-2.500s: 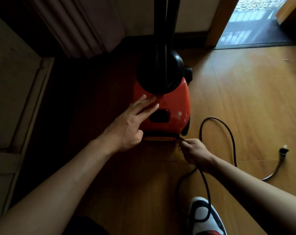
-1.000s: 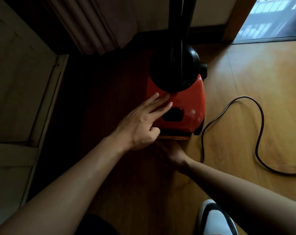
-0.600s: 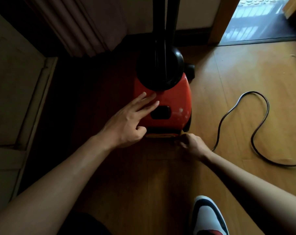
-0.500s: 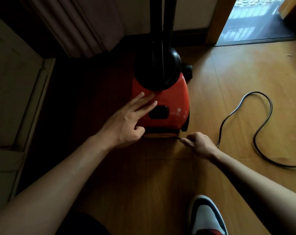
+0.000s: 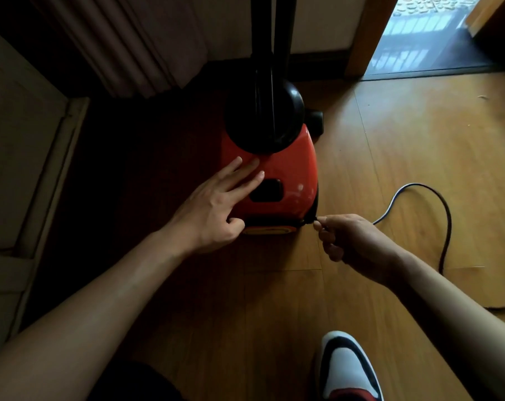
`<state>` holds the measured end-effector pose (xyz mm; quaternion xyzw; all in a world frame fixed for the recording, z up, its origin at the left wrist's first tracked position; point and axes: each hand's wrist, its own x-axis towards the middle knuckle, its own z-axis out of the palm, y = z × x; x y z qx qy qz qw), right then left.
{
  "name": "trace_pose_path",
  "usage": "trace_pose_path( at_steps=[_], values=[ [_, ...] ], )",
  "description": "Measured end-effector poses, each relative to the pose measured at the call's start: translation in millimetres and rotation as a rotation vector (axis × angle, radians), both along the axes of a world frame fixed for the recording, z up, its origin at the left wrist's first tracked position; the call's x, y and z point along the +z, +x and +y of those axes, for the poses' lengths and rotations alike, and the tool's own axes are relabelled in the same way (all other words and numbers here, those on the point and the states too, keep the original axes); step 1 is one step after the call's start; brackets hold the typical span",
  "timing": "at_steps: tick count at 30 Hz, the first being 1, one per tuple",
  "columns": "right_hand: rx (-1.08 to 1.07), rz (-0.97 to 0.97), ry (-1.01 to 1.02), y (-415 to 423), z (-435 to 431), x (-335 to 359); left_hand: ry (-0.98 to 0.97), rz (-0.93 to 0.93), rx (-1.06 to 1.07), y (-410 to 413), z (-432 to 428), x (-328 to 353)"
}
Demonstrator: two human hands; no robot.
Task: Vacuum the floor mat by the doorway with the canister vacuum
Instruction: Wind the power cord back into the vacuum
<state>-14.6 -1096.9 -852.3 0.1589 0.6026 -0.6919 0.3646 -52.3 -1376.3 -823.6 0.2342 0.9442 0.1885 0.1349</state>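
Note:
The red canister vacuum (image 5: 292, 172) stands on the wooden floor in the middle of the head view, with a black dome and black tube (image 5: 270, 53) rising from its top. My left hand (image 5: 216, 206) rests flat on the red body, fingers straight. My right hand (image 5: 349, 241) pinches the black power cord (image 5: 445, 221) where it leaves the vacuum's rear right corner. The cord loops over the floor to the right. A dark mat (image 5: 431, 53) lies beyond the doorway at the top right.
A curtain (image 5: 124, 44) hangs at the upper left above a pale cabinet (image 5: 19, 157). The wooden door frame (image 5: 367, 33) stands right of the vacuum. My shoe (image 5: 347, 369) is at the bottom right.
My right hand has drawn back from the vacuum's rear towards me and to the right, pulling cord out. The left hand has stayed on the red body.

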Motion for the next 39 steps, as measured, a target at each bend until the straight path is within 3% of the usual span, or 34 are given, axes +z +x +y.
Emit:
trace_pose_path(
  at_steps=[8, 12, 16, 21, 29, 39],
  values=[
    [0.19, 0.176, -0.151, 3, -18, 30, -0.036, -0.003, 0.006, 1, 2, 0],
    [0.273, 0.318, -0.051, 10, -50, 32, -0.029, -0.02, 0.013, 2, 4, 4],
    [0.206, 0.356, -0.056, 25, -88, 25, 0.003, -0.023, 0.019, 2, 3, 4],
    [0.232, 0.541, 0.221, 37, -137, -12, 0.04, -0.039, 0.027, 0, 3, 4],
    [0.127, 0.322, 0.277, 20, -173, -61, 0.099, -0.083, 0.03, 1, 0, -2],
    [0.084, 0.214, 0.383, 13, -113, -100, 0.136, -0.117, 0.004, 1, -5, -1]
  ],
)
